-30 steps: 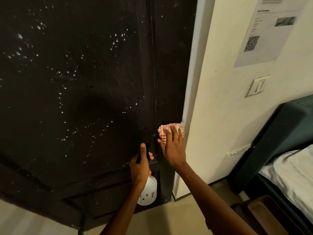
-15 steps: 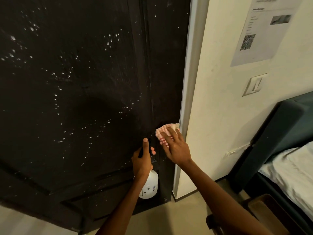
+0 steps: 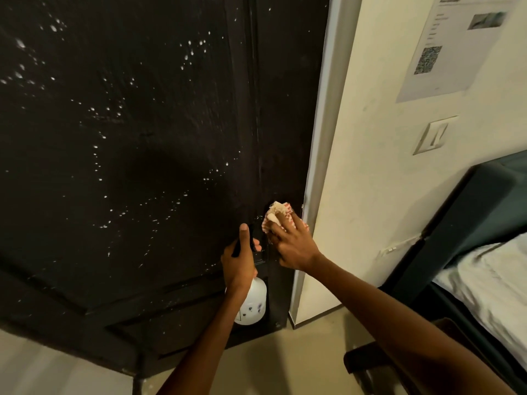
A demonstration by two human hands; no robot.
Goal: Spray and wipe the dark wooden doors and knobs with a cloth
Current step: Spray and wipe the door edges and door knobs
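1. The dark wooden door (image 3: 142, 138) fills the left and centre of the head view. Pale spray droplets speckle its panel from 9 o'clock to 12 o'clock of the hands.
2. The right hand (image 3: 293, 246) presses a red-and-white checked cloth (image 3: 278, 215) flat against the door's right stile, close to the pale door frame (image 3: 322, 138). Its fingers lie spread over the cloth, which shows at 11 o'clock of the hand.
3. The left hand (image 3: 241, 263) grips the dark trigger head of a white spray bottle (image 3: 253, 305). The thumb lies straight along the top; the bottle body hangs at 6 o'clock of the hand.
4. The left hand is just beside the right hand, at its 8 o'clock, not touching the cloth.
5. The knob is not discernible; the cloth may cover it.
6. At 2 o'clock of the hands, a printed sheet (image 3: 450, 47) and a wall switch (image 3: 435, 135) sit on the wall. A bed (image 3: 490, 283) lies at 3 o'clock.
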